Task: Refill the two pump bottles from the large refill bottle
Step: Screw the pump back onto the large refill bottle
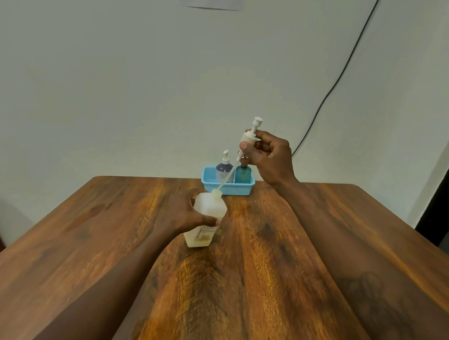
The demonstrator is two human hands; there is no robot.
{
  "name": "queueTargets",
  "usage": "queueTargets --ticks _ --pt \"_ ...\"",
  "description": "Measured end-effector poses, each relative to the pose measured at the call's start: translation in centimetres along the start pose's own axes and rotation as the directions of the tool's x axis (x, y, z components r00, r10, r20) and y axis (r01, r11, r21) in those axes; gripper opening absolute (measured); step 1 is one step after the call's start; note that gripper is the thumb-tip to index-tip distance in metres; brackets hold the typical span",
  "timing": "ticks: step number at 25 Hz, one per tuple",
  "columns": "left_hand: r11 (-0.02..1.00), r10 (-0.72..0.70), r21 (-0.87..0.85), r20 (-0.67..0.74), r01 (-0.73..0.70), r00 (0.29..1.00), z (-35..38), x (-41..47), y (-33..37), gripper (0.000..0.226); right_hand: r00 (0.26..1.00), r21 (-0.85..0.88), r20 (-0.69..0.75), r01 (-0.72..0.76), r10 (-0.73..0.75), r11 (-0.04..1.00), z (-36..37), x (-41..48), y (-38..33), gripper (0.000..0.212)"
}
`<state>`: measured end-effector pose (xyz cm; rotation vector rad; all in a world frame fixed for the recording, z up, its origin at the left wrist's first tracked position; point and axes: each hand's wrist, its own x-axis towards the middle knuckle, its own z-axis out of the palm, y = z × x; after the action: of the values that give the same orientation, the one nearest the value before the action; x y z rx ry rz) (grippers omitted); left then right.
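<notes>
My left hand (186, 209) grips the large translucent white refill bottle (206, 221), which stands slightly tilted on the wooden table (263, 278). My right hand (269, 157) holds the bottle's white pump head (249, 137) raised above it. The pump's long dip tube (226, 178) still reaches down into the bottle's open neck (216, 193). Behind, a grey-blue pump bottle (224, 169) and a teal bottle (243, 174) stand upright in a light blue basket (227, 187). My right hand hides the teal bottle's top.
The basket sits at the table's far edge against a pale wall. A black cable (339, 77) runs down the wall to the right. A dark door frame (444, 198) stands at the far right.
</notes>
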<state>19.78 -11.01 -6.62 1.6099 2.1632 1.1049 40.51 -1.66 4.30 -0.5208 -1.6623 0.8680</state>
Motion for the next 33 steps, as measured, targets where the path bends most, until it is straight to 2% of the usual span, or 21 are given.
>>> queueTargets --ticks 3,5,8,13,15,20,25,28,30,33 --pt "0.99 0.066 -0.12 -0.055 -0.072 0.996 -0.5 -0.7 1.2 0.095 0.997 -0.009 0.069 -0.015 0.016 1.0 0.5 -0.5 0.4 0.027" --pt "0.974 0.144 -0.162 -0.098 -0.159 0.985 -0.8 -1.1 2.3 0.087 0.992 0.011 0.114 -0.05 0.048 0.999 0.8 -0.8 0.7 0.031" --pt "0.959 0.198 -0.177 -0.144 -0.222 0.969 -1.3 -1.3 3.5 0.085 0.98 -0.011 0.183 -0.074 0.074 0.997 1.1 -1.1 1.0 0.041" --pt "0.945 0.246 -0.179 -0.165 -0.274 0.955 -1.8 -1.7 4.5 0.085 0.92 -0.129 0.374 -0.077 0.121 0.989 0.6 -1.6 1.3 0.032" --pt "0.941 0.248 -0.189 -0.176 -0.28 0.952 -1.9 -1.9 5.0 0.085 0.901 -0.105 0.413 -0.1 0.135 0.989 0.3 -2.0 1.6 0.03" --pt "0.95 0.222 -0.184 -0.171 -0.252 0.96 -1.7 -2.3 5.8 0.081 0.915 -0.087 0.386 -0.091 0.118 0.992 0.0 -2.4 1.7 0.033" --pt "0.958 0.202 -0.154 -0.237 -0.242 0.95 -1.2 -2.8 6.5 0.08 0.973 -0.233 0.163 -0.123 0.163 0.965 0.3 -1.9 1.7 0.045" --pt "0.956 0.206 -0.159 -0.229 -0.246 0.951 -1.1 -2.7 6.5 0.08 0.978 -0.262 0.103 -0.149 0.181 0.953 0.6 -1.7 1.7 0.046" --pt "0.951 0.175 -0.219 -0.205 -0.219 0.963 -1.1 -2.5 6.4 0.076 0.971 -0.218 0.125 -0.172 0.202 0.961 0.8 -1.9 1.8 0.045" --pt "0.918 0.117 -0.373 -0.065 -0.133 0.991 -1.3 -2.0 5.9 0.073 0.941 -0.059 0.239 -0.231 0.239 0.971 0.5 -2.3 2.1 0.04"
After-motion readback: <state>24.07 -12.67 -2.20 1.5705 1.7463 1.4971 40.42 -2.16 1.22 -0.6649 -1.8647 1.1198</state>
